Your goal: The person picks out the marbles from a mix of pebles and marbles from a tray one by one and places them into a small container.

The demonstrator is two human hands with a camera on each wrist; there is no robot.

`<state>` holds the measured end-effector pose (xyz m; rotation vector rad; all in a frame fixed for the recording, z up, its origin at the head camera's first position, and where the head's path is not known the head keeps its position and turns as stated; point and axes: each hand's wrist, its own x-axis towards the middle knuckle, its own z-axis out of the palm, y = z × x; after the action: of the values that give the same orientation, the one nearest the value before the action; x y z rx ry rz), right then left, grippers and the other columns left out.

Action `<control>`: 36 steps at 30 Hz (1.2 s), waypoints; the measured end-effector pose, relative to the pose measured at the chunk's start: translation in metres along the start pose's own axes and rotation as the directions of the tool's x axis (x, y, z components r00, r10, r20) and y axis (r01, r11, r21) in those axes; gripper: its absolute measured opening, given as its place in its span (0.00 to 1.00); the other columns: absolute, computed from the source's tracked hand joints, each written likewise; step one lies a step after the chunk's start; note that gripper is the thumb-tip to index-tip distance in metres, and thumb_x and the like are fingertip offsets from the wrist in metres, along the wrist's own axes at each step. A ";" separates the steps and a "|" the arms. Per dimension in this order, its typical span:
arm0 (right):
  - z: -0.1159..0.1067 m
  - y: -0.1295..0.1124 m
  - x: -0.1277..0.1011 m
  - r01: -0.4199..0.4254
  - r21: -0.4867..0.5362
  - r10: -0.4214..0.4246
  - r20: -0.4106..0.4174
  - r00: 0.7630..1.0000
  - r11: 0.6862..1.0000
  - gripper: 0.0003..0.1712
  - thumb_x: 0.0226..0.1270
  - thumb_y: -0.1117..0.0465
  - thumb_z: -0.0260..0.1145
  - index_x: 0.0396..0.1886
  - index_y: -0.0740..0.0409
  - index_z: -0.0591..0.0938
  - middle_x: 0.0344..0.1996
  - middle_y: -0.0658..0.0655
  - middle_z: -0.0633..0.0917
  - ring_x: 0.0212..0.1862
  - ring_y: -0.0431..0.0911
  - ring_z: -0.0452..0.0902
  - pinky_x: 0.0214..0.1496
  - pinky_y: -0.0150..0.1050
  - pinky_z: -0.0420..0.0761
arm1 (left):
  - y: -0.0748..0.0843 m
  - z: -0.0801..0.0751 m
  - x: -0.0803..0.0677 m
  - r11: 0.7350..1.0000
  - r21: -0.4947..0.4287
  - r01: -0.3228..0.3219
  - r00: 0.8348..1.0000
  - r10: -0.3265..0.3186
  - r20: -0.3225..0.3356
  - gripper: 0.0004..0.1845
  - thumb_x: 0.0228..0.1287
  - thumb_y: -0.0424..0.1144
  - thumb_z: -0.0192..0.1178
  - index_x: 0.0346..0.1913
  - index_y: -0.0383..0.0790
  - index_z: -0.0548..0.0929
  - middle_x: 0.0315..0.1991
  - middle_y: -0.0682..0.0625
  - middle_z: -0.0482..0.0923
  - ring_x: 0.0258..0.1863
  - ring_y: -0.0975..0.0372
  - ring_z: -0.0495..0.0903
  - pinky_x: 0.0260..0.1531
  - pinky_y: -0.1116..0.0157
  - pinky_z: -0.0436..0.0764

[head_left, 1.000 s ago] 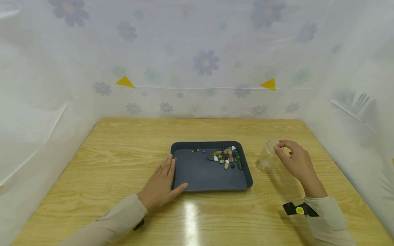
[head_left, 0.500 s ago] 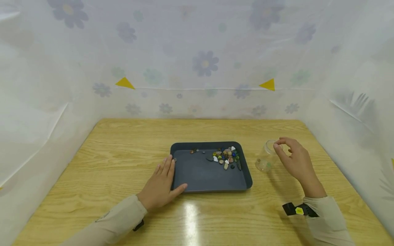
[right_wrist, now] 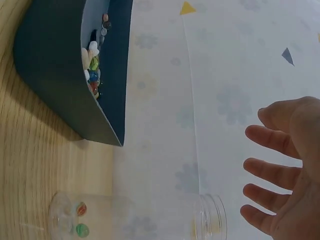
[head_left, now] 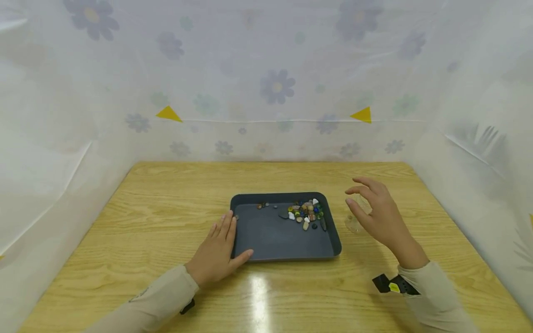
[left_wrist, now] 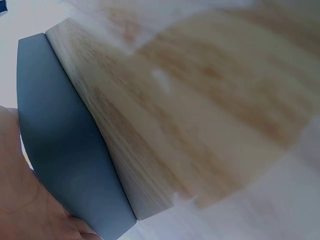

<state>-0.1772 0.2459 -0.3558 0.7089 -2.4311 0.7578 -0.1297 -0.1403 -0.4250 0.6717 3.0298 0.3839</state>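
Over the wooden table (head_left: 175, 185), the right hand (head_left: 381, 217) has come off the jar (right_wrist: 150, 215), empty, apparently freed; the left hand (head_left: 214, 259) rests, fingers straight, against the tray (head_left: 275, 240).

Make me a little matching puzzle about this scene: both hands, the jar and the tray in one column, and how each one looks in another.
1. left hand
2. right hand
3. jar
4. tray

A. dark, with coloured stones inside
B. raised, holding nothing
C. touching the tray's side
D. see-through, marbles near its base

Pairs: 1-C, 2-B, 3-D, 4-A
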 end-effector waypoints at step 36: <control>0.078 0.005 -0.006 -0.215 -0.152 0.262 0.464 0.846 0.965 0.25 0.67 0.56 0.65 0.60 0.63 0.76 0.59 0.74 0.72 0.55 0.68 0.73 0.53 0.62 0.74 | -0.001 -0.002 -0.002 0.999 -0.037 -0.006 1.000 0.006 -0.002 0.50 0.68 0.68 0.41 0.73 0.26 0.49 0.75 0.33 0.37 0.74 0.44 0.42 0.69 0.44 0.52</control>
<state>-0.1987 0.2033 -0.4177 0.6175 -3.0345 0.6016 -0.1284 -0.1424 -0.4236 0.6785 3.0147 0.4402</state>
